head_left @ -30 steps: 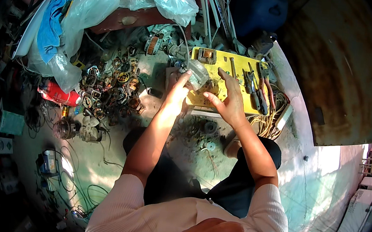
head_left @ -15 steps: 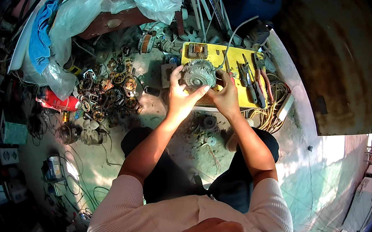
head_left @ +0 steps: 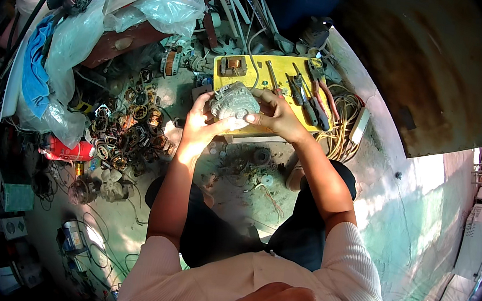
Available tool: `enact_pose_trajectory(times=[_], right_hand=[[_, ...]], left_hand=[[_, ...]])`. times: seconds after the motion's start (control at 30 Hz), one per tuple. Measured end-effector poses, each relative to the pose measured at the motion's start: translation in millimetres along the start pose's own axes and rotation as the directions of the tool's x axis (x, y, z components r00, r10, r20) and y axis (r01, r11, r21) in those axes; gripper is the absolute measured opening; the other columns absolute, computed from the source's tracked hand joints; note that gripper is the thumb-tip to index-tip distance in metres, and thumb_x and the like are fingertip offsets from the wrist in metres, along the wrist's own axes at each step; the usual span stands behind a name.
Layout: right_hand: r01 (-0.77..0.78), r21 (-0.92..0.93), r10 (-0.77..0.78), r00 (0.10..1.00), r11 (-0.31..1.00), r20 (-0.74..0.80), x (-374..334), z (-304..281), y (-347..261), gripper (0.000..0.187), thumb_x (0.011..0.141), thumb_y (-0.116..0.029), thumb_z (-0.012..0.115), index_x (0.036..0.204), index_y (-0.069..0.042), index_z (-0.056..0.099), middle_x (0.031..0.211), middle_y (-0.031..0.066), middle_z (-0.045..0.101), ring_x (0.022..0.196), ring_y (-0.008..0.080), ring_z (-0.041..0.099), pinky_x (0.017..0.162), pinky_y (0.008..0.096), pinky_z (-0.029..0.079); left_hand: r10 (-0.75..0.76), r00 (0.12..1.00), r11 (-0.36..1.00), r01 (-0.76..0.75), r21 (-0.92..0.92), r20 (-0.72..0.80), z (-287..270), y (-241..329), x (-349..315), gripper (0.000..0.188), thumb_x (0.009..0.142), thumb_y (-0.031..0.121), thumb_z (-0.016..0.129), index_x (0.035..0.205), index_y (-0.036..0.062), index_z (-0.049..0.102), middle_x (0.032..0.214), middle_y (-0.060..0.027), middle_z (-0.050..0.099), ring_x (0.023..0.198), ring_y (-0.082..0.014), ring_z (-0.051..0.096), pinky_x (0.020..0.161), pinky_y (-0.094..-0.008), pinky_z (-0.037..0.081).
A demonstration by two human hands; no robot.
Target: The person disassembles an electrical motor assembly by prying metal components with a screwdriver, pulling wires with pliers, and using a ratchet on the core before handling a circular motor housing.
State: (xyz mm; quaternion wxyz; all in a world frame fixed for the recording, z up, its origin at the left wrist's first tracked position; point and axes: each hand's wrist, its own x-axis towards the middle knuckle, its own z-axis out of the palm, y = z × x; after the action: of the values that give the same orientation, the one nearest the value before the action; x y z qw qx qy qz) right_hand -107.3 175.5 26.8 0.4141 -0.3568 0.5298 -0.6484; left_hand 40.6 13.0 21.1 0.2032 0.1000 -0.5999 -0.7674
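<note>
Between my two hands is a grey, ribbed metal electric motor, (head_left: 234, 103) tilted, with a grey cable (head_left: 254, 48) rising from it. My left hand (head_left: 201, 121) grips its left side, thumb along the bottom. On the other side, my right hand (head_left: 277, 119) holds it with fingers over the top edge and thumb in front. The motor is above the near left part of a low yellow-topped table; (head_left: 283, 64) whether it touches the top is hidden. A copper-wound coil in a metal core (head_left: 233, 66) lies behind it. Beside my right hand lies a red-handled screwdriver (head_left: 273, 78).
Black-handled tools (head_left: 311, 104) and red-handled pliers (head_left: 323, 88) lie on the table's right. Coiled cable (head_left: 345, 124) and a white power strip (head_left: 360, 125) sit beyond. Motor parts (head_left: 131, 123) heap on the floor at left, near a red cylinder (head_left: 68, 150). A rusty panel (head_left: 439, 84) stands at right.
The motor has turned in my hands: its round face pointed up at me before, and now it is tilted with its side showing. The whole view has shifted slightly.
</note>
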Motion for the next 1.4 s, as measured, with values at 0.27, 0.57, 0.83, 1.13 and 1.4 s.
enact_pose_trajectory(times=[0.27, 0.57, 0.83, 1.13, 1.4], right_hand=[[-0.278, -0.733, -0.133, 0.884, 0.621, -0.448, -12, -45, -18, 0.038, 0.085, -0.033, 0.068, 0.104, 0.000, 0.064, 0.101, 0.0192, 0.066, 0.089, 0.0326, 0.065, 0.081, 0.0399, 0.050], [-0.586, -0.793, -0.092, 0.810, -0.166, -0.579, -35, -71, -12, 0.070, 0.080, -0.023, 0.062, 0.142, -0.001, 0.039, 0.094, 0.0152, 0.070, 0.101, 0.0207, 0.066, 0.090, 0.0326, 0.052], [-0.579, -0.791, -0.193, 0.814, -0.198, -0.548, -26, -82, 14, 0.064, 0.077, -0.022, 0.064, 0.134, 0.001, 0.048, 0.090, 0.0159, 0.070, 0.103, 0.0218, 0.065, 0.084, 0.0348, 0.054], [-0.587, -0.799, -0.295, 0.793, -0.131, -0.533, -24, -78, 24, 0.064, 0.079, -0.023, 0.063, 0.137, -0.004, 0.047, 0.095, 0.0177, 0.065, 0.084, 0.0301, 0.068, 0.067, 0.0420, 0.054], [-0.594, -0.764, -0.498, 0.756, -0.251, -0.424, -28, -84, 33, 0.046, 0.087, -0.015, 0.051, 0.132, -0.005, 0.052, 0.117, 0.0154, 0.057, 0.100, 0.0304, 0.058, 0.083, 0.0483, 0.041]], left_hand=[[0.148, 0.965, 0.956, -0.083, 0.282, -0.218, 14, -4, -9, 0.063, 0.073, 0.001, 0.079, 0.125, -0.0051, 0.045, 0.105, -0.0115, 0.066, 0.096, -0.0162, 0.064, 0.083, -0.0290, 0.053], [0.490, 0.863, 0.480, -0.148, 0.865, -0.125, 8, -7, -12, 0.067, 0.058, 0.025, 0.086, 0.116, 0.0081, 0.058, 0.110, -0.0101, 0.065, 0.097, -0.0328, 0.062, 0.110, -0.0518, 0.029], [0.484, 0.870, 0.441, -0.155, 0.884, -0.089, 8, -8, -13, 0.066, 0.057, 0.024, 0.086, 0.114, 0.0084, 0.058, 0.107, -0.0099, 0.066, 0.100, -0.0301, 0.062, 0.111, -0.0529, 0.028], [0.193, 0.961, 0.789, -0.031, 0.614, -0.199, -2, -14, -9, 0.064, 0.064, 0.019, 0.085, 0.119, 0.0056, 0.056, 0.101, -0.0100, 0.068, 0.095, -0.0225, 0.066, 0.091, -0.0371, 0.050], [-0.106, 0.993, 0.959, 0.087, 0.268, 0.058, -39, 4, 16, 0.068, 0.074, 0.002, 0.078, 0.133, 0.0025, 0.044, 0.123, -0.0073, 0.057, 0.112, -0.0168, 0.055, 0.094, -0.0322, 0.047]])
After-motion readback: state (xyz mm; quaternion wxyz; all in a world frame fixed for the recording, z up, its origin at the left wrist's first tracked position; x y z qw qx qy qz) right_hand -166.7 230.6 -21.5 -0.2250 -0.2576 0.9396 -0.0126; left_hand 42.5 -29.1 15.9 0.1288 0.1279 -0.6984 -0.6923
